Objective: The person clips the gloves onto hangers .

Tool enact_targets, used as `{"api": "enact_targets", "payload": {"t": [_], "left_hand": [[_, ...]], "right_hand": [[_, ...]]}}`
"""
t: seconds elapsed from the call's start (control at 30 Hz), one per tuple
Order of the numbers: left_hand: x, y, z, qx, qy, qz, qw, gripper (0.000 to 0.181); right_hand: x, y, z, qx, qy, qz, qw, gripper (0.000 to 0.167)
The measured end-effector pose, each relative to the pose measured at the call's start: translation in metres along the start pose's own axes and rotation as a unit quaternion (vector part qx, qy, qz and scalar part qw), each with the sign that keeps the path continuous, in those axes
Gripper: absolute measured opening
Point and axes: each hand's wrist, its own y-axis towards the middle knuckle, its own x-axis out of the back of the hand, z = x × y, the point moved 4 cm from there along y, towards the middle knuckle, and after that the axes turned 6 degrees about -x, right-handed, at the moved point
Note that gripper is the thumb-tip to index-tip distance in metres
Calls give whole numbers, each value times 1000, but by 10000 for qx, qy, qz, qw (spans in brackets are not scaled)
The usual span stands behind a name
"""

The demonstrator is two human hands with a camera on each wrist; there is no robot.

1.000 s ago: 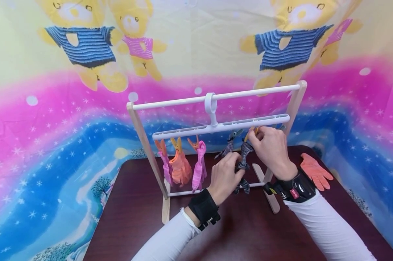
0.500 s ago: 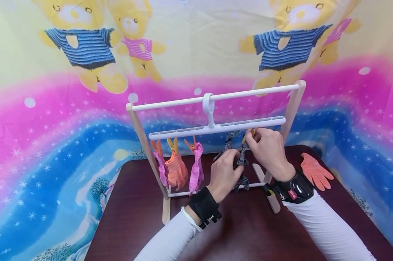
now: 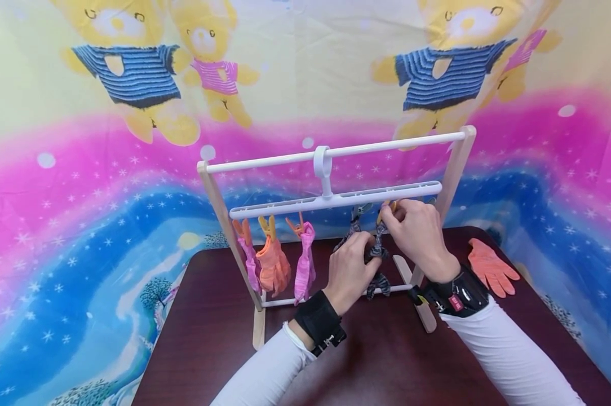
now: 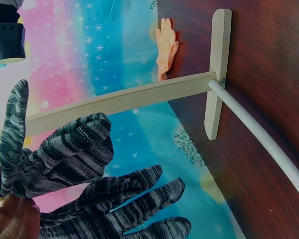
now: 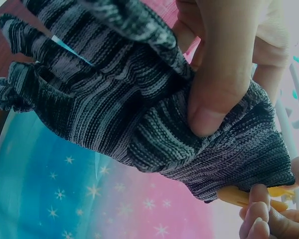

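Note:
My left hand (image 3: pixel 350 270) grips a black-and-grey knit glove (image 5: pixel 104 109) near its cuff, thumb pressed into the fabric in the right wrist view. At that cuff's edge, my right hand (image 3: pixel 417 231) pinches a yellow clothespin (image 5: pixel 234 195) just under the white hanger (image 3: pixel 285 208). Another black-and-grey glove (image 3: pixel 354 224) hangs beside it from a dark green clothespin (image 3: pixel 361 210). Toward the hanger's left end, orange and yellow clothespins hold two pink gloves (image 3: pixel 304 270) and an orange glove (image 3: pixel 274 268) between them.
The hanger hooks over the white top bar (image 3: pixel 265 160) of a wooden-legged rack (image 3: pixel 219 225). A loose orange glove (image 3: pixel 492 268) lies on the dark table (image 3: pixel 199 338), right of the rack. A printed cloth (image 3: pixel 295 84) forms the backdrop.
The hanger has shifted slightly left, and its hanging gloves with it. Both hands keep nearly the same place, the right one still at the yellow clothespin.

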Motion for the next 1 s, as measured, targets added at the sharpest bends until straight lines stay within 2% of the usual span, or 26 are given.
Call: {"api": "enact_targets", "payload": {"t": [0.43,0.77,1.0], "left_hand": [[2,1,-1,53,20,69,10000,23],[1,-1,-1,210,52,232,9995,25],[0,-4,1,247,-89,278,9993,30]], "right_hand": [[2,2,-2,-344,83,222,9991,38],[0,1,-3,-380,94,392,9985,38],[-1,-2,-7,-440,53,490,9978,36]]}}
